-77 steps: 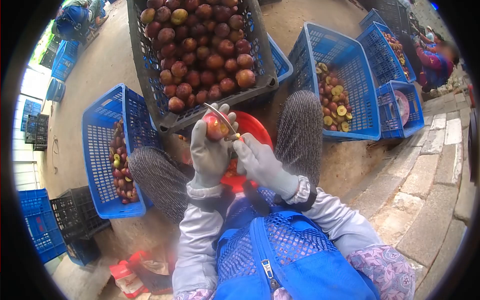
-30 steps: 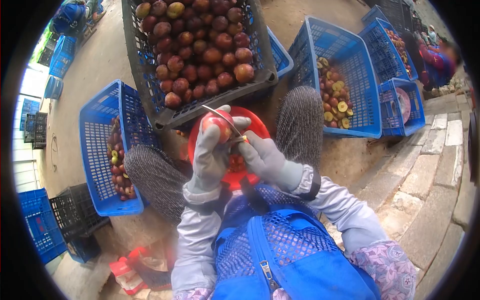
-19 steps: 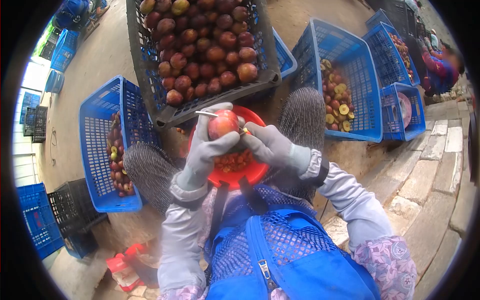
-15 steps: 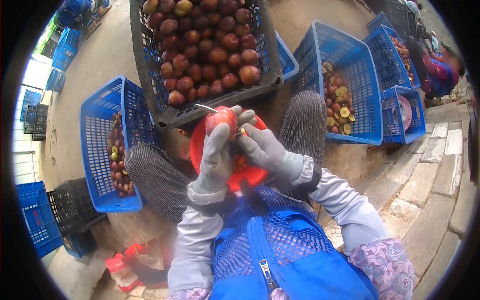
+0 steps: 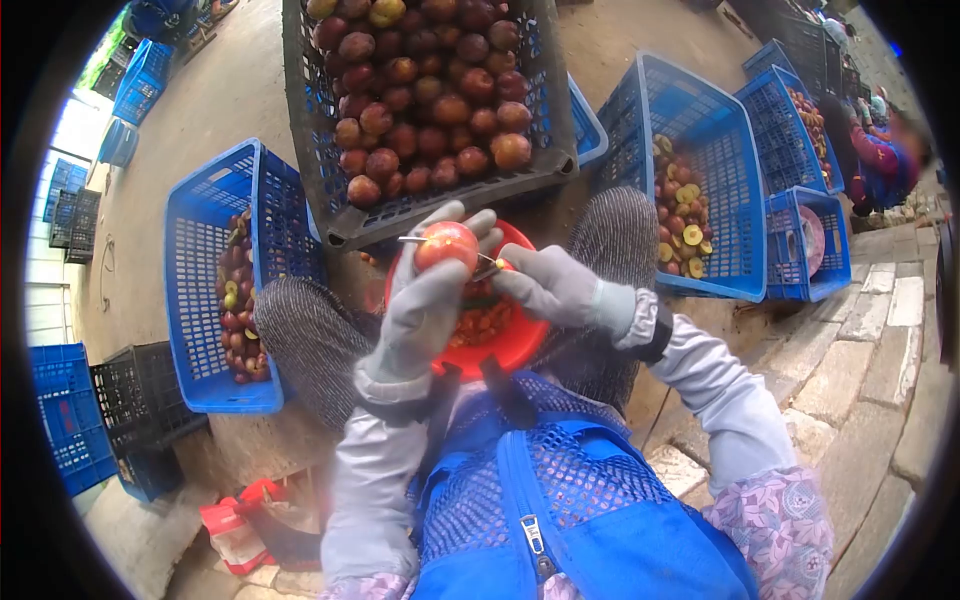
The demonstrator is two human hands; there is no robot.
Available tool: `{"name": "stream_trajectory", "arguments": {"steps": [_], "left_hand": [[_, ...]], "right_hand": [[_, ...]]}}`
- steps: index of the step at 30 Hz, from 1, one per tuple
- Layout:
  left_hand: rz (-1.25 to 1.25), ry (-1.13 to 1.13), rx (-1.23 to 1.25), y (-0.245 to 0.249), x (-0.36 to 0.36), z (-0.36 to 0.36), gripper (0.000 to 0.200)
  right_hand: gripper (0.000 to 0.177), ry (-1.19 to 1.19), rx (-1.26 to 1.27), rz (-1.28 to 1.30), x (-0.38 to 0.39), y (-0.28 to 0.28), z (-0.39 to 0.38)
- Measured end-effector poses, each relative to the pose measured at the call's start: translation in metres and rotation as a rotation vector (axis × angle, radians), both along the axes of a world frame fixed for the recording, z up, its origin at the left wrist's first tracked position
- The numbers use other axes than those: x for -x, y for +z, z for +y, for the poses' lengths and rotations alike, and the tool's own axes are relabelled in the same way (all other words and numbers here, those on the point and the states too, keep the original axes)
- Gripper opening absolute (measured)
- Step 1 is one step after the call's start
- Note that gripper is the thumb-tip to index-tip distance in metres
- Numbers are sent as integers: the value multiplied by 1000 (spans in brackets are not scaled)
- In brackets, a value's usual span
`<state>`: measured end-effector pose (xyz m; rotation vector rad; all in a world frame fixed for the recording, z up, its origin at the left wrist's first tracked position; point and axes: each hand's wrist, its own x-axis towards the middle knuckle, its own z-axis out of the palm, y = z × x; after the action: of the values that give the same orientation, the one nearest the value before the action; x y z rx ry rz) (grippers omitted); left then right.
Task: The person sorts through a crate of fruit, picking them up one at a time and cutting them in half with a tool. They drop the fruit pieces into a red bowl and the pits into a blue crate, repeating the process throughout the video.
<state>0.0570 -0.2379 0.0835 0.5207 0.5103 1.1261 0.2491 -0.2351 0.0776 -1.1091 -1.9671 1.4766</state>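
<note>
A red, plum-like fruit sits in my gloved left hand, whose fingers curl round it. A thin metal tool passes through the fruit, one end showing at its left and the shaft at its right. My gloved right hand pinches the tool's handle, red and yellow at its tip. Below both hands, between my knees, stands a red basin with small reddish pieces inside. Just beyond is a black crate full of whole fruit.
Blue crates with fruit stand at left and right, the right one holding cut fruit. A small blue crate lies farther right, near a seated person. A red and white bag is at lower left.
My left hand has shifted slightly and opened its palm upward under the fruit. The tool's left end now points more level. My right hand has moved a little right, and the view has shifted slightly.
</note>
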Motion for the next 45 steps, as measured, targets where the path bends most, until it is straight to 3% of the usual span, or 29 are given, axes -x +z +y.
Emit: {"name": "stream_trajectory", "arguments": {"steps": [1,5,8,9,13,16,18,20,26,30,31,32,34,35,38,40,41,45], "left_hand": [[-127,-3,10,-11,-5,-3,57],[-36,14,123,-8,-6,-7,61],[480,19,-78,-8,6,-4,63],[425,29,-62,-8,8,-3,68],[-132,179,129,-29,0,-11,59],[-1,202,3,-31,0,-17,56],[315,285,-157,-26,9,-14,62],[428,272,-108,-18,19,-11,63],[1028,285,-367,-16,28,-7,66],[1030,356,-377,-24,39,11,65],[854,368,-194,-19,52,19,62],[805,398,-227,-14,66,25,60],[472,334,-144,-7,79,35,59],[308,292,-61,-4,80,42,44],[-138,144,255,-1,73,56,39],[-183,130,285,-9,68,65,45],[-214,133,290,-16,67,68,44],[-180,246,321,-17,44,71,39]], "right_hand": [[26,-48,-3,57,6,-3,-6],[26,-90,27,112,11,-3,-13],[26,55,-184,-175,-1,-16,0],[27,53,-185,-168,0,-15,0],[26,-7,-184,-68,6,-21,-6],[27,18,-199,-112,5,-19,-6],[27,78,-292,-224,3,-15,-1],[26,86,-345,-314,5,-9,1],[27,94,-332,-484,7,13,-7],[28,45,-244,-506,-16,21,-13],[28,36,-201,-499,-27,23,-13],[30,-114,-62,-383,-36,27,-13],[32,-317,165,-324,-46,43,9],[33,-297,18,-389,-43,51,28],[31,-285,-473,-539,-27,54,105],[30,-371,-998,-830,-8,44,144],[31,-355,-1138,-671,6,48,154],[29,-265,-795,-106,79,24,134]]}}
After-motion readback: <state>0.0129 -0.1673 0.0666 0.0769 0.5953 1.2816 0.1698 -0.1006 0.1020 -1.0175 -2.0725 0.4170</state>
